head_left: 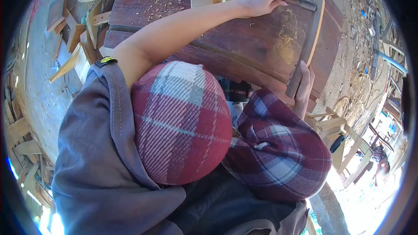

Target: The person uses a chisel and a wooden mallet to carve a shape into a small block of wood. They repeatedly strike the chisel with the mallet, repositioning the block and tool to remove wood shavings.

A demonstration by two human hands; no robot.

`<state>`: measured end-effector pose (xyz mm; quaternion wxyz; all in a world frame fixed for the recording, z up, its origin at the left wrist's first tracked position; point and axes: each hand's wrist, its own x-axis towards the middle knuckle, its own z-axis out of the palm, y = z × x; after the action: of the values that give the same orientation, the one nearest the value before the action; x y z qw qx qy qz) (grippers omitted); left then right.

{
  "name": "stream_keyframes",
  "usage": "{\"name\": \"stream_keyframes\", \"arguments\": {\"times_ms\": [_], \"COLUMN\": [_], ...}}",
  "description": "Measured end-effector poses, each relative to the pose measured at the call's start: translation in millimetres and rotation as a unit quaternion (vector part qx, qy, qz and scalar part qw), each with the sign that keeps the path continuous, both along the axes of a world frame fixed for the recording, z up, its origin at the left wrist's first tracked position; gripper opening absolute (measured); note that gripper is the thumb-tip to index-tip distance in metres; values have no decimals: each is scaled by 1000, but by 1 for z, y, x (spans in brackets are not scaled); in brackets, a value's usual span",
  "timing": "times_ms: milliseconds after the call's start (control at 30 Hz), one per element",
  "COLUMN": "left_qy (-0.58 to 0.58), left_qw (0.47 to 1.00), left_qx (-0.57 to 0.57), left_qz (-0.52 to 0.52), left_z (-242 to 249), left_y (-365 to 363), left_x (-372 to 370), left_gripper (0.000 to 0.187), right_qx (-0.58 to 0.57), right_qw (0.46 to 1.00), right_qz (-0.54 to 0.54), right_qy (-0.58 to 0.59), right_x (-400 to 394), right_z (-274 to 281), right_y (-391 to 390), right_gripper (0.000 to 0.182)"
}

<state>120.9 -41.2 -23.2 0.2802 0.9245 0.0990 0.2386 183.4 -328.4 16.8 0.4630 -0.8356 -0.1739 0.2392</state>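
My left hand point(259, 1) is closed around a chisel point(300, 2), its forefinger stretched along the handle. The blade points left, its tip at a brown, roughly T-shaped recess in a pale wood block point(197, 0). At the other side, the handle's end meets the face of a long, flat wooden bar point(310, 39). My right hand point(304, 82) grips this bar near its lower end, fingers along its right side. The block lies on a dark reddish wooden bench point(244, 39).
Wood shavings point(167, 0) are scattered over the bench. Loose cut boards point(82, 30) lie in a heap at the left. More wooden pieces point(344, 130) stand at the lower right. Plaid cloth point(183, 122) fills the near middle, with a dark lettered item point(236, 89) beyond it.
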Motion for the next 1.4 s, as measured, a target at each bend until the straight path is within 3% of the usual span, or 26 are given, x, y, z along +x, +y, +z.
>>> {"name": "stream_keyframes", "arguments": {"times_ms": [100, 133, 233, 267, 400, 600, 700, 833, 967, 1000, 1100, 1333, 1400], "left_qy": [9, 8, -1, -5, 0, -12, -62, -45, -32, -41, -54, 10, 10], "left_qw": [1000, 999, 1000, 1000, 999, 1000, 998, 999, 999, 999, 998, 999, 999], "left_qx": [-18, -27, -14, -3, -28, -2, 20, -6, 12, 8, -5, -37, -34], "left_qz": [14, 17, 15, 13, 40, 16, 4, 5, 16, 17, 25, 13, 18], "left_z": [-2, 0, -3, -6, -6, 0, -17, -12, -4, -5, -11, -4, -3], "left_y": [-3, -5, -5, -2, 6, -1, -1, -1, -2, -2, 0, 0, 1], "left_x": [-5, -5, 2, 5, 1, -2, 5, 0, -4, -4, 3, 2, 0], "left_gripper": [41, 40, 40, 40, 41, 42, 43, 44, 43, 43, 42, 40, 41], "right_qx": [37, 82, 76, 9, -28, 108, 69, 18, 21, 66, 102, -3, 21], "right_qw": [997, 993, 992, 998, 995, 983, 985, 994, 997, 994, 991, 995, 993], "right_qz": [-28, -80, -94, -46, 1, -137, -132, -105, -62, -74, -84, -40, -67], "right_qy": [-57, -4, -23, -49, -97, -52, -86, 17, -43, -45, 33, -87, -94], "right_x": [4, 6, 2, 1, -6, 24, 23, -5, 4, 5, 2, -15, -7], "right_z": [8, 17, 25, 24, 2, 54, 43, 17, 11, 15, 41, 36, 47], "right_y": [-6, -7, 0, 2, 3, -11, -22, -13, -17, -15, -8, 0, -4], "right_gripper": [38, 37, 40, 42, 46, 42, 39, 46, 42, 39, 35, 38, 37]}}
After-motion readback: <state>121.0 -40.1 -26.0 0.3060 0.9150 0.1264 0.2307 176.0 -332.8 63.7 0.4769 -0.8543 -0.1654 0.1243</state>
